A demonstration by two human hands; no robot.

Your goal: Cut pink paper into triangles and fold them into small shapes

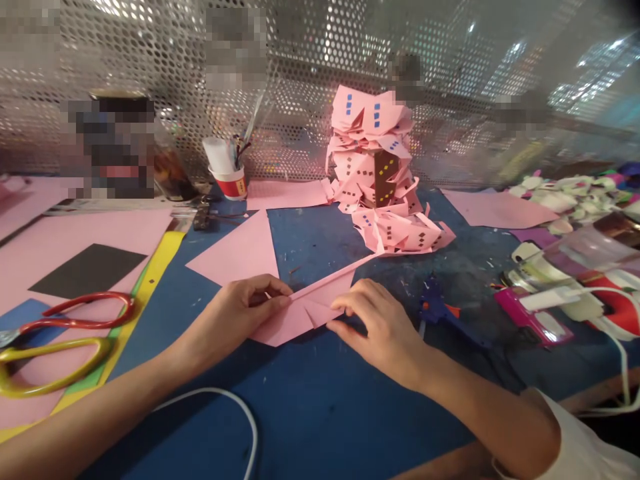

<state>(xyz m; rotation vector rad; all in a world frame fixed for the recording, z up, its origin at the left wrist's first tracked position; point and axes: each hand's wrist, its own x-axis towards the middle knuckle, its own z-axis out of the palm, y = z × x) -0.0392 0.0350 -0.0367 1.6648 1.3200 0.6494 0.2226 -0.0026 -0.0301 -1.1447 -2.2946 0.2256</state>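
Note:
A pink sheet of paper (295, 321) lies between my hands on the blue table, with a narrow fold along its far edge and a crease near the middle. My left hand (250, 303) pinches the fold at its left end, thumb and fingers closed on it. At the paper's right side, my right hand (377, 320) has thumb and forefinger closed on the edge. Just behind, a flat pink paper piece (240, 250) rests on the table. A stack of folded pink paper pieces (373, 163) with blue and dark square marks stands beyond.
Red-handled scissors (93, 310) and yellow-handled scissors (55, 367) lie on coloured sheets at left. A blue glue gun (445, 310) is right of my right hand. A paper cup (229, 180) stands by the perforated metal panel (295, 80). A white cable (247, 413) curls in front.

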